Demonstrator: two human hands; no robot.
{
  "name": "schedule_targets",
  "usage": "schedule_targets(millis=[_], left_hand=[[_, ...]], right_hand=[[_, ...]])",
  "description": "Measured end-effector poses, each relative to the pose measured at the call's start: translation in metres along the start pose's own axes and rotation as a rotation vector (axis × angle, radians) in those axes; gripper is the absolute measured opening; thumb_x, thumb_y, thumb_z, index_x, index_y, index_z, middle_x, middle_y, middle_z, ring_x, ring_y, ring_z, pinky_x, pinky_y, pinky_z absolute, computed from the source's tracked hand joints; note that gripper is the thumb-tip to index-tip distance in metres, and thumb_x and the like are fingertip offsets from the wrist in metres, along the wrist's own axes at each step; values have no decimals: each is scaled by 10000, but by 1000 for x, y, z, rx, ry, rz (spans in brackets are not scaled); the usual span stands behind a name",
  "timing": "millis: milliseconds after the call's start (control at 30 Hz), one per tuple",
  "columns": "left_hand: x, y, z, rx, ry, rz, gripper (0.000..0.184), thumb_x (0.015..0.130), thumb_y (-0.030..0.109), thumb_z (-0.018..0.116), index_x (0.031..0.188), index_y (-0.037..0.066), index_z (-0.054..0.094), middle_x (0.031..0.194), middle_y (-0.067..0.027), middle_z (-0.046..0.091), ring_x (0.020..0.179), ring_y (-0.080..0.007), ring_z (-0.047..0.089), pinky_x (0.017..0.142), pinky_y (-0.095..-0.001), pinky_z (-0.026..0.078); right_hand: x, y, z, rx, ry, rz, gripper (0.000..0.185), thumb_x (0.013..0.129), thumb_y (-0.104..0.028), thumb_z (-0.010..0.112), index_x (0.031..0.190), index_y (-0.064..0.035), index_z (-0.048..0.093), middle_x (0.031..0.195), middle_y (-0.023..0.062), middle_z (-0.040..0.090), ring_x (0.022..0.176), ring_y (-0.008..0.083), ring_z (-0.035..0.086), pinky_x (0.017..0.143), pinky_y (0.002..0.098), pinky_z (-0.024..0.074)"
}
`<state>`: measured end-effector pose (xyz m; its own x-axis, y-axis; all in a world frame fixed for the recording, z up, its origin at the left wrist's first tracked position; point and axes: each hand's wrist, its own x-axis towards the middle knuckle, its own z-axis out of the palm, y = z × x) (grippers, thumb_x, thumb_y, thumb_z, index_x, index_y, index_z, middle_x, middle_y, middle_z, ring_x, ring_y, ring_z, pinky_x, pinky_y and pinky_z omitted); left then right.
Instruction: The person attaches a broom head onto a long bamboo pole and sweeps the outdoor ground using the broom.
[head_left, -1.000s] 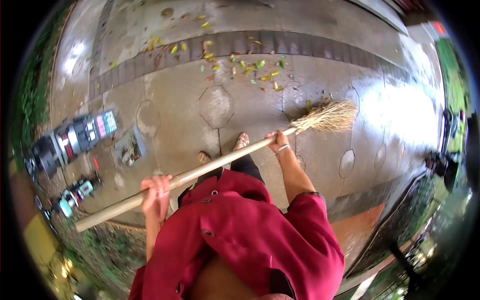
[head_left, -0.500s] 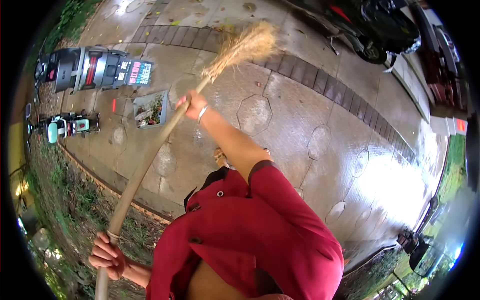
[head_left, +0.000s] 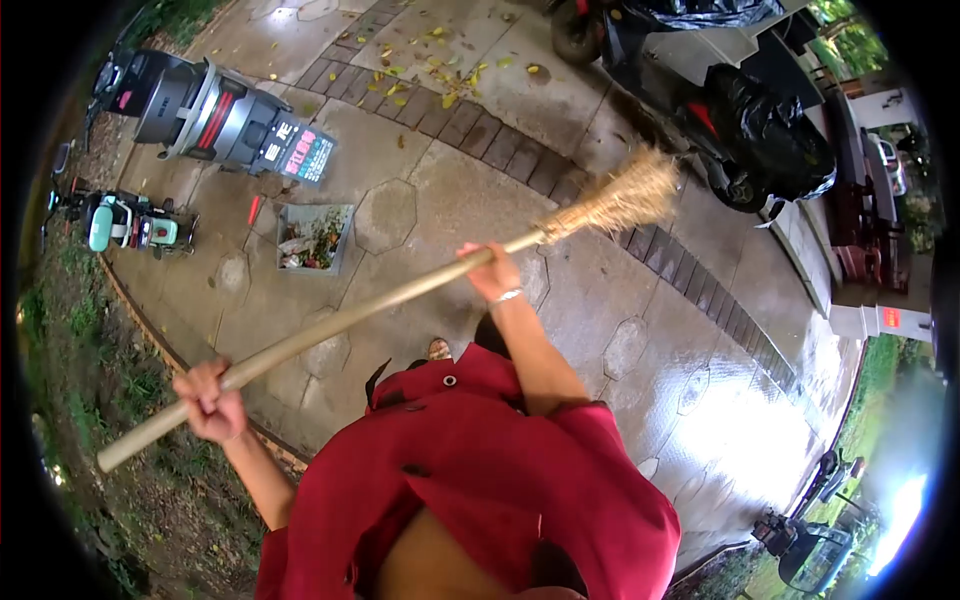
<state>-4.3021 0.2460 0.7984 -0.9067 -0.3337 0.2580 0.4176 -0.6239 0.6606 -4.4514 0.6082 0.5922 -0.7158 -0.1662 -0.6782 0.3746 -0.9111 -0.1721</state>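
Observation:
A straw broom with a long wooden handle (head_left: pixel 345 318) slants across the view from lower left to upper right. Near the handle's free end, my left hand (head_left: pixel 210 402) is wrapped round the wood. My right hand (head_left: pixel 491 272), with a silver bracelet at its wrist, grips the handle close to the bristles. The straw bristles (head_left: pixel 618 196) are over the dark brick strip (head_left: pixel 487 134); whether they touch the ground I cannot tell. A grey bin (head_left: pixel 345 255) holding leaves and litter stands on the paving beyond the handle. Yellow leaves (head_left: pixel 450 99) are scattered at the top.
A grey scooter (head_left: pixel 213 110) and a smaller turquoise scooter (head_left: pixel 130 222) stand at the left. A scooter with black covering (head_left: pixel 770 130) is at the upper right, beside a step. A planted bed (head_left: pixel 130 430) lies lower left; another vehicle (head_left: pixel 815 545) is lower right.
Since half a second ago, the bristles have swung right and the handle lies flatter across the view. My left hand has risen and my right hand has moved right and down. The view has turned too.

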Motion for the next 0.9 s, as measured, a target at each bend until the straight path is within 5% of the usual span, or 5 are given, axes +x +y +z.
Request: schedule_targets(millis=[233, 333, 467, 633, 900], left_hand=[[72, -184, 60, -14, -131, -394, 190, 765, 189, 546, 697, 105, 389, 596, -3, 346, 597, -143, 362, 832, -384, 304], [134, -199, 75, 36, -79, -385, 204, 766, 188, 547, 683, 98, 384, 578, -11, 350, 602, -146, 369, 834, -363, 306], [211, -178, 88, 129, 10, -191, 221, 773, 196, 533, 649, 114, 370, 534, 11, 356, 567, -138, 359, 747, -324, 313], [268, -163, 123, 427, -34, 47, 276, 747, 243, 594, 647, 112, 373, 522, 18, 358, 562, -133, 376, 746, -323, 298], [315, -149, 87, 545, -44, 308, 221, 737, 223, 605, 605, 136, 451, 557, 44, 446, 587, -94, 454, 763, -315, 340]], right_hand=[[74, -116, -63, 317, 367, -164, 146, 803, -100, 404, 670, -58, 361, 549, 42, 389, 488, 155, 414, 486, 303, 422], [150, -127, -48, 216, 366, -83, 125, 808, -121, 372, 736, -31, 422, 575, 53, 430, 560, 177, 450, 580, 360, 445], [209, -103, 91, -201, 268, 33, 276, 818, -200, 333, 775, 46, 451, 733, 188, 522, 773, 325, 447, 835, 509, 327], [318, -79, 246, -57, 96, 298, 162, 782, -82, 423, 637, -55, 354, 546, 60, 359, 506, 174, 398, 500, 322, 403], [356, -60, 404, -138, -120, 371, 137, 800, -101, 465, 716, -59, 365, 582, 55, 411, 551, 181, 440, 542, 343, 428]])
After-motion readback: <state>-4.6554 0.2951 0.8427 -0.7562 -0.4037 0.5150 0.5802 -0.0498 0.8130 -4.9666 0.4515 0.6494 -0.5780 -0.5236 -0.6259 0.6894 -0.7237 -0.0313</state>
